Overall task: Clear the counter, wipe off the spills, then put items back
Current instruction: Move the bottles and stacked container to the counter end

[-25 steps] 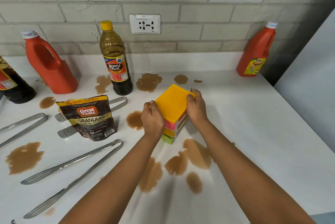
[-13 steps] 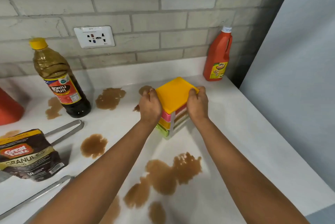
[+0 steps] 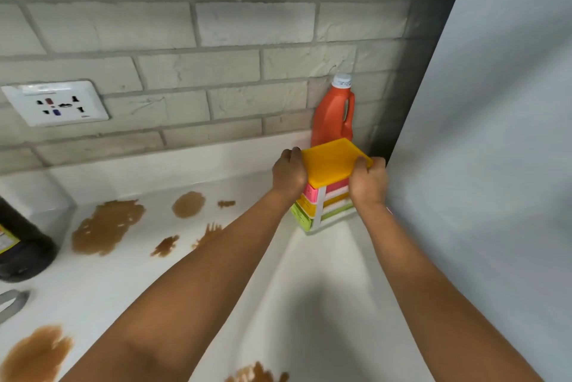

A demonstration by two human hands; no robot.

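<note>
Dark bottle [image 3: 21,245] cut off at left edge; tongs [image 3: 12,301] barely seen. Fingertips hidden behind organizer [image 3: 328,186]. Organizer clasped by left hand [image 3: 289,172] and right hand [image 3: 368,182], fingers curled round lid edges, at surface [image 3: 325,273] right end before red jug [image 3: 334,115]. Brown spills [image 3: 105,227] seen at left.

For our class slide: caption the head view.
Both hands, left hand and right hand, grip colourful drawer stack beside orange bottle.

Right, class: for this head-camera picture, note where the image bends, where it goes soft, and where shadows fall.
Head view: the wide lens bows the brick wall courses and stretches both forearms; the dark bottle at the left edge looks soft; the arms cast a broad grey shadow on the white counter below the drawer stack; the corner behind the orange bottle falls dark.
</note>
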